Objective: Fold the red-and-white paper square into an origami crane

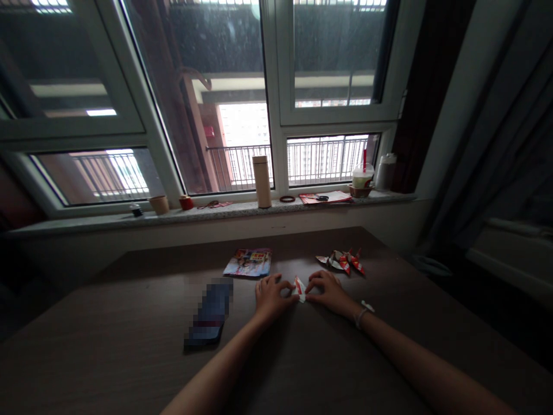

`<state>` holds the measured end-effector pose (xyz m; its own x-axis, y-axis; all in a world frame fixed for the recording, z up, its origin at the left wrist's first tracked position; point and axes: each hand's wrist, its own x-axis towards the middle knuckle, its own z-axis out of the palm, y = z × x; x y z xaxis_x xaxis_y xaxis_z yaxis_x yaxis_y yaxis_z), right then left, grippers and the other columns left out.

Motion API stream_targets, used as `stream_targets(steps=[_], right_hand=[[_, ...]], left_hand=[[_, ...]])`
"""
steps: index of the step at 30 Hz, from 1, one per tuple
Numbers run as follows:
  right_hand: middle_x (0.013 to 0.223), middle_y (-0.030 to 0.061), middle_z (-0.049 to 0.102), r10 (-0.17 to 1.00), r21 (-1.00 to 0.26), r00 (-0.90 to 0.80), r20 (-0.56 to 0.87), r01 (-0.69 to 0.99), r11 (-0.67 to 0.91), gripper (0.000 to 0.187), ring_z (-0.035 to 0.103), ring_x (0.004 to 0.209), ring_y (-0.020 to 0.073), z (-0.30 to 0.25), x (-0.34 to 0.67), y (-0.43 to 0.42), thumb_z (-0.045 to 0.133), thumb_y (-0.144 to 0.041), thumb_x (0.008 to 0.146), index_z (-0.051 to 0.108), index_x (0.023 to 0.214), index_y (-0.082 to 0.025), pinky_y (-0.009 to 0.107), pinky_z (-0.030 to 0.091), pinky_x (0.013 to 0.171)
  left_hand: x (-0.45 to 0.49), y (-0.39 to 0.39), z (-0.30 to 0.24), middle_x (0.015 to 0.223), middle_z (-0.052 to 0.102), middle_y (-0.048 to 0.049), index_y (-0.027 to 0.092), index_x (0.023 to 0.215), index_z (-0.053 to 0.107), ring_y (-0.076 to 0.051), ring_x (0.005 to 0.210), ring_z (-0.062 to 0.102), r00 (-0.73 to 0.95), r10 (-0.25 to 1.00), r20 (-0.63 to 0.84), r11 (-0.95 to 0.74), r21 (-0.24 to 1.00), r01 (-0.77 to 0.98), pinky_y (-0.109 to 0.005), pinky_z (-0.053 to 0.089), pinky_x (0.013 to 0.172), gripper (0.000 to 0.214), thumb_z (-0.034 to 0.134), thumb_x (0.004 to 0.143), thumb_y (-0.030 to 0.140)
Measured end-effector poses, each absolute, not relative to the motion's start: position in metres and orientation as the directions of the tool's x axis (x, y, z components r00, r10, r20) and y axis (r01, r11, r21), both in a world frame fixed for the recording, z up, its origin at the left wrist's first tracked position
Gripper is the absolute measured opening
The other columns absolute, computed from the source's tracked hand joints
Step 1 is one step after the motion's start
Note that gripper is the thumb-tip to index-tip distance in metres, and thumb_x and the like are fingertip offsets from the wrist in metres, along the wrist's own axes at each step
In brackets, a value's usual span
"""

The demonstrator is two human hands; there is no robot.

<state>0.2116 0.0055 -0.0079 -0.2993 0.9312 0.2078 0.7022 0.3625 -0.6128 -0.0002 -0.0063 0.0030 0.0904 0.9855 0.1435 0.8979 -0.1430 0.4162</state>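
Both my hands rest on a dark wooden table and pinch a small folded piece of red and white paper between them. My left hand grips its left side with curled fingers. My right hand, with a bracelet on its wrist, presses on the right side. Just beyond the right hand lie finished folded paper figures in red and white. A stack of printed colourful paper sheets lies beyond the left hand.
A dark flat object, blurred out, lies left of my left arm. The windowsill holds a tall cylinder flask, small cups, scissors, red papers and a drink cup with a straw. Curtains hang at the right.
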Motion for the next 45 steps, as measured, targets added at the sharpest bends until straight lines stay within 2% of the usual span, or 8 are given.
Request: stream_targets(steps=[6, 14, 23, 29, 33, 35, 37, 45], right_hand=[[0.117, 0.0040, 0.059, 0.928, -0.567, -0.288, 0.234, 0.735, 0.371, 0.021, 0.049, 0.118, 0.0246, -0.0061, 0.2084, 0.0027, 0.062, -0.043, 0.085, 0.074, 0.096, -0.029, 0.044, 0.029, 0.108], [0.124, 0.0030, 0.053, 0.927, -0.518, -0.319, 0.196, 0.770, 0.374, 0.029, 0.043, 0.124, 0.0263, -0.0040, 0.2064, 0.0015, 0.059, -0.043, 0.086, 0.069, 0.113, -0.040, 0.049, 0.025, 0.112], [0.127, 0.0037, 0.055, 0.918, -0.505, -0.329, 0.220, 0.767, 0.396, 0.026, 0.044, 0.125, 0.0256, -0.0050, 0.2076, 0.0000, 0.059, -0.044, 0.086, 0.071, 0.107, -0.034, 0.049, 0.023, 0.113], [0.137, 0.0021, 0.057, 0.896, -0.525, -0.354, 0.269, 0.725, 0.445, 0.022, 0.041, 0.130, 0.0268, -0.0054, 0.2071, -0.0007, 0.058, -0.042, 0.088, 0.069, 0.101, -0.028, 0.051, 0.024, 0.113], [0.135, 0.0042, 0.059, 0.892, -0.565, -0.379, 0.244, 0.693, 0.449, 0.033, 0.036, 0.136, 0.0268, -0.0052, 0.2071, -0.0010, 0.056, -0.038, 0.089, 0.062, 0.119, -0.027, 0.050, 0.023, 0.115], [0.132, 0.0040, 0.061, 0.892, -0.571, -0.383, 0.241, 0.687, 0.449, 0.034, 0.035, 0.137, 0.0263, -0.0047, 0.2073, -0.0008, 0.056, -0.038, 0.090, 0.061, 0.122, -0.027, 0.049, 0.024, 0.115], [0.133, 0.0032, 0.061, 0.886, -0.563, -0.388, 0.254, 0.685, 0.462, 0.029, 0.036, 0.136, 0.0260, -0.0044, 0.2078, -0.0003, 0.054, -0.040, 0.091, 0.065, 0.115, -0.027, 0.048, 0.025, 0.115], [0.116, 0.0061, 0.060, 0.859, -0.520, -0.395, 0.325, 0.684, 0.512, 0.026, 0.046, 0.118, 0.0235, -0.0094, 0.2102, 0.0048, 0.056, -0.039, 0.092, 0.071, 0.109, -0.029, 0.040, 0.034, 0.108]], left_hand=[[0.0010, -0.0067, 0.0073, 0.142, 0.051, 0.0008, 0.041, 0.103, 0.072, -0.028, 0.135, 0.038, 0.089, 0.989, 0.118, -0.130, 0.412, 0.902, -0.050, 0.019, 0.115, 0.032, 0.070, 0.073, 0.053], [0.0005, -0.0066, 0.0048, 0.142, 0.051, 0.0008, 0.042, 0.104, 0.072, -0.029, 0.135, 0.038, 0.100, 0.987, 0.128, -0.144, 0.410, 0.901, -0.051, 0.019, 0.115, 0.030, 0.069, 0.075, 0.052], [0.0027, -0.0121, 0.0077, 0.143, 0.050, -0.0010, 0.043, 0.111, 0.069, -0.028, 0.135, 0.037, 0.115, 0.984, 0.139, -0.161, 0.394, 0.905, -0.053, 0.018, 0.115, 0.032, 0.063, 0.081, 0.050], [0.0018, -0.0113, 0.0033, 0.144, 0.048, -0.0014, 0.044, 0.122, 0.063, -0.030, 0.137, 0.033, 0.130, 0.981, 0.143, -0.178, 0.399, 0.900, -0.055, 0.014, 0.116, 0.047, 0.063, 0.077, 0.058], [0.0018, -0.0117, 0.0037, 0.145, 0.047, -0.0016, 0.043, 0.124, 0.062, -0.031, 0.137, 0.033, 0.132, 0.983, 0.131, -0.174, 0.395, 0.902, -0.055, 0.014, 0.117, 0.052, 0.065, 0.074, 0.059], [0.0022, -0.0121, 0.0047, 0.145, 0.047, -0.0017, 0.043, 0.123, 0.062, -0.031, 0.137, 0.033, 0.128, 0.984, 0.125, -0.168, 0.398, 0.902, -0.055, 0.014, 0.117, 0.051, 0.066, 0.074, 0.057], [0.0024, -0.0124, 0.0056, 0.144, 0.048, -0.0018, 0.042, 0.123, 0.062, -0.030, 0.137, 0.033, 0.120, 0.985, 0.125, -0.161, 0.406, 0.900, -0.054, 0.015, 0.117, 0.048, 0.066, 0.076, 0.053], [0.0028, -0.0125, 0.0084, 0.139, 0.053, -0.0011, 0.039, 0.112, 0.069, -0.026, 0.132, 0.040, 0.067, 0.981, 0.180, -0.142, 0.441, 0.886, -0.049, 0.020, 0.115, 0.029, 0.059, 0.085, 0.038]])
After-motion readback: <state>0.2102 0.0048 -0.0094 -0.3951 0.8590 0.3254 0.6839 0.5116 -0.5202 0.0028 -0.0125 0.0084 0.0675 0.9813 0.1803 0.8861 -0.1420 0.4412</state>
